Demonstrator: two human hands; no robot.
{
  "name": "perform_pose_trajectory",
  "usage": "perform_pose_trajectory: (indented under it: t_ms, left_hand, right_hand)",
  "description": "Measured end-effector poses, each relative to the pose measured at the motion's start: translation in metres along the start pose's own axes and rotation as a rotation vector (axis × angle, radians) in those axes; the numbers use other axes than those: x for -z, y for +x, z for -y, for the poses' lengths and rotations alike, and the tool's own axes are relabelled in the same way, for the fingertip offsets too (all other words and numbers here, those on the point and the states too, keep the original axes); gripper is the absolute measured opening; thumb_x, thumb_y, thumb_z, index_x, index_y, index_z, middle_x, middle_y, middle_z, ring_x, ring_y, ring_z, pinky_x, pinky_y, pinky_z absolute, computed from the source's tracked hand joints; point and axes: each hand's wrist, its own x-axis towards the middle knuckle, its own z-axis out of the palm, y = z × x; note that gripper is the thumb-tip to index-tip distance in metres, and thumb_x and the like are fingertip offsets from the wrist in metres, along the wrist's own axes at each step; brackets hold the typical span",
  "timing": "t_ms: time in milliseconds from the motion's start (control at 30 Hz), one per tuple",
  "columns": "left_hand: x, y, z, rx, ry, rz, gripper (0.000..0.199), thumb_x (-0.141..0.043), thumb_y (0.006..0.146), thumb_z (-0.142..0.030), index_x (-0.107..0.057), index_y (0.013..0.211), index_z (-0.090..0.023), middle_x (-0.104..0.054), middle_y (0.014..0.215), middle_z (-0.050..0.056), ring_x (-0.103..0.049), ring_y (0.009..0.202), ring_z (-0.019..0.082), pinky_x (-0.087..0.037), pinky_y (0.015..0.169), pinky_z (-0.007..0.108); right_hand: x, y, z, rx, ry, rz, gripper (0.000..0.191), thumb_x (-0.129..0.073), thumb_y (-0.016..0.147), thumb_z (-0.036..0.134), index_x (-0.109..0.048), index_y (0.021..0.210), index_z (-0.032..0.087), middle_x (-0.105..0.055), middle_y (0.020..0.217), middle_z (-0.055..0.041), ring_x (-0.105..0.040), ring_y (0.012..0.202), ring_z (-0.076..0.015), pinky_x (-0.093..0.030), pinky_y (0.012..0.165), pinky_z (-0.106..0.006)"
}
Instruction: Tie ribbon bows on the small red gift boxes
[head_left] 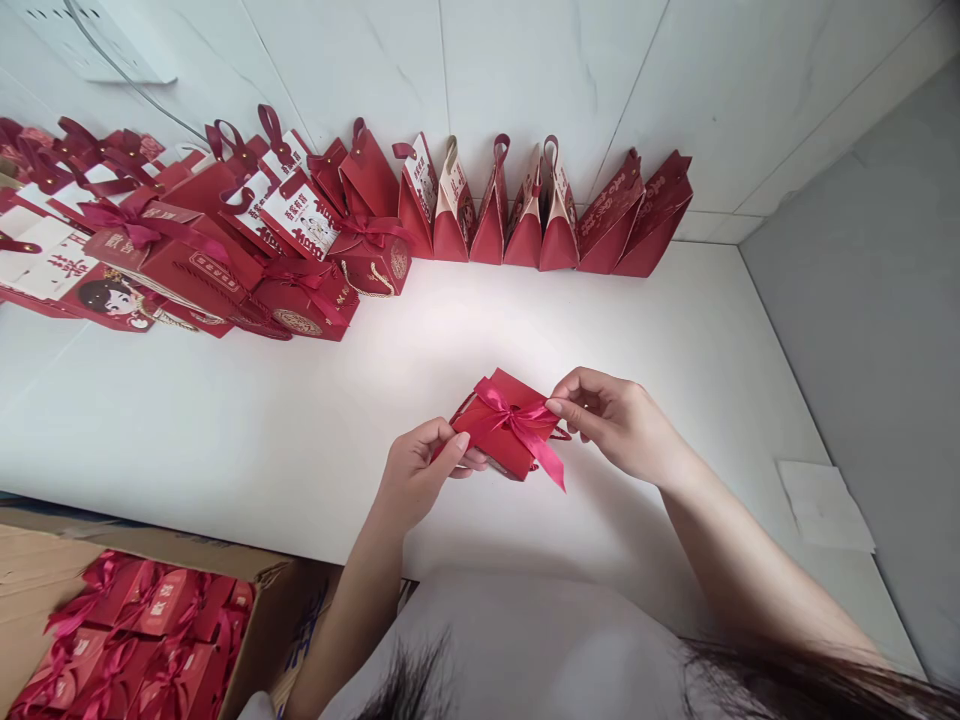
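A small red gift box (504, 448) is held a little above the white table (420, 340), its top tied with a shiny red ribbon bow (498, 400). My left hand (421, 468) grips the box's left side, thumb on top and fingers underneath. At the right, my right hand (619, 420) pinches the bow's right loop between thumb and forefinger. One ribbon tail hangs down over the front edge. Dark red cord shows at the box's sides. The underside of the box is hidden.
Several red gift boxes (491, 232) with strap handles stand along the tiled wall (525, 70). More boxes (202, 255) crowd the left. A cardboard carton (274, 610) at lower left holds ribboned red boxes (161, 600). White paper (823, 505) lies at right.
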Motion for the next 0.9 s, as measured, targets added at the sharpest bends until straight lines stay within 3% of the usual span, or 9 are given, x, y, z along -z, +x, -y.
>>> perform_pose_trajectory:
  t_ms: [233, 567, 833, 900]
  left_hand:
    - [0.002, 0.0, 0.004, -0.011, 0.002, 0.029, 0.03, -0.064, 0.089, -0.041, -0.055, 0.073, -0.017, -0.078, 0.09, 0.008, -0.075, 0.083, 0.02, -0.06, 0.072, 0.03]
    - [0.011, 0.005, 0.0, 0.001, -0.008, 0.101, 0.029, -0.065, 0.088, -0.04, -0.057, 0.075, -0.016, -0.076, 0.086, 0.008, -0.075, 0.083, 0.021, -0.06, 0.071, 0.029]
    - [0.008, 0.008, 0.0, 0.051, -0.015, 0.124, 0.032, -0.066, 0.086, -0.043, -0.054, 0.072, -0.017, -0.075, 0.084, 0.007, -0.073, 0.08, 0.02, -0.058, 0.072, 0.03]
    - [0.013, 0.007, 0.0, 0.069, 0.044, 0.176, 0.032, -0.068, 0.083, -0.044, -0.055, 0.072, -0.018, -0.072, 0.082, 0.006, -0.07, 0.074, 0.018, -0.057, 0.071, 0.03]
  right_hand:
    - [0.0, 0.002, -0.001, -0.004, 0.038, -0.002, 0.027, -0.061, 0.091, 0.048, -0.063, 0.085, 0.021, -0.069, 0.08, -0.0041, -0.063, 0.069, -0.0173, -0.05, 0.063, -0.031]
    - [0.007, 0.005, -0.001, -0.008, 0.023, 0.072, 0.022, -0.06, 0.092, 0.041, -0.064, 0.083, 0.021, -0.067, 0.077, -0.0015, -0.061, 0.066, -0.0145, -0.048, 0.06, -0.028]
    - [0.007, 0.01, 0.002, 0.002, -0.082, 0.003, 0.024, -0.059, 0.092, 0.043, -0.066, 0.084, 0.022, -0.071, 0.081, -0.0031, -0.063, 0.068, -0.0171, -0.05, 0.064, -0.031]
    - [0.007, 0.012, 0.002, 0.034, -0.128, -0.043, 0.023, -0.059, 0.092, 0.043, -0.067, 0.086, 0.022, -0.071, 0.085, -0.0036, -0.064, 0.071, -0.0175, -0.051, 0.068, -0.033]
